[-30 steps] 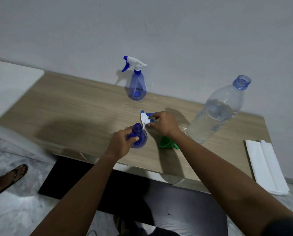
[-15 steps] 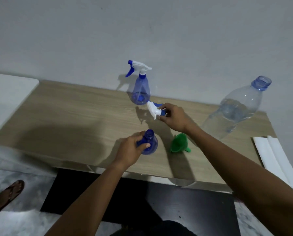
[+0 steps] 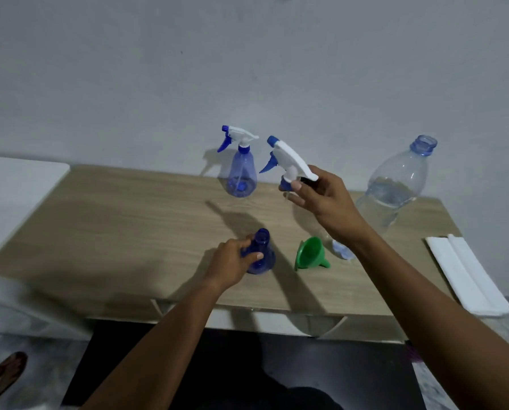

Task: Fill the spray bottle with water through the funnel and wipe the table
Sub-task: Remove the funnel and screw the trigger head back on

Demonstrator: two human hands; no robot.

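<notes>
My left hand (image 3: 232,261) grips a blue spray bottle (image 3: 261,255) that stands open-necked near the front of the wooden table (image 3: 129,232). My right hand (image 3: 321,196) holds the white and blue spray head (image 3: 288,161) in the air, above and behind the bottle. A green funnel (image 3: 310,254) lies on its side on the table just right of the bottle. A large clear water bottle (image 3: 395,187), uncapped and partly full, stands at the back right. Its blue cap (image 3: 340,248) lies beside the funnel, partly hidden by my right arm.
A second blue spray bottle (image 3: 240,167) with its head on stands at the back by the wall. A folded white cloth (image 3: 466,276) lies at the table's right edge. A white surface (image 3: 16,184) adjoins the table on the left. A sandalled foot (image 3: 2,377) shows bottom left.
My right hand has lifted the spray head up and away from the bottle's neck, toward the back right. My left hand has kept its hold on the bottle.
</notes>
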